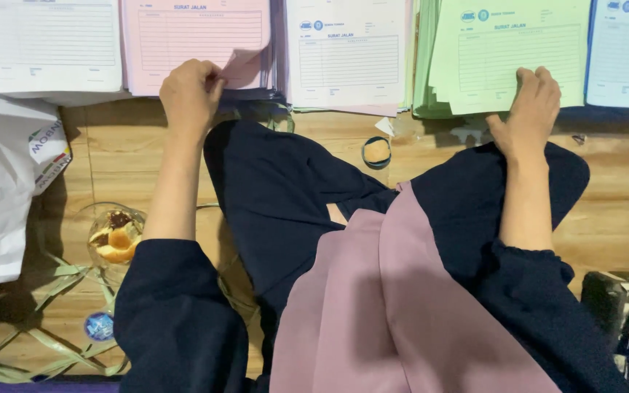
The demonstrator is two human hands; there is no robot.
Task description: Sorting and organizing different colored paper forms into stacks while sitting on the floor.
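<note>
Several stacks of printed forms lie in a row on the wooden floor ahead of me. My left hand (189, 93) pinches the lower right corner of the top pink sheet (245, 64) on the pink stack (183, 36), lifting and curling it. My right hand (531, 105) rests flat on the lower edge of the green stack (504, 51), fingers pressing the top green sheet. A white stack (347, 54) lies between them. I sit cross-legged in dark sleeves and trousers with a mauve cloth over my lap.
Another white stack (45, 44) sits far left, a light blue stack (627, 51) far right. A small round tin (376, 152) lies on the floor by my knee. A glass of snacks (114, 239), green plastic straps (45, 342), a white bag (1, 175) are at left. A dark device (624, 306) is at right.
</note>
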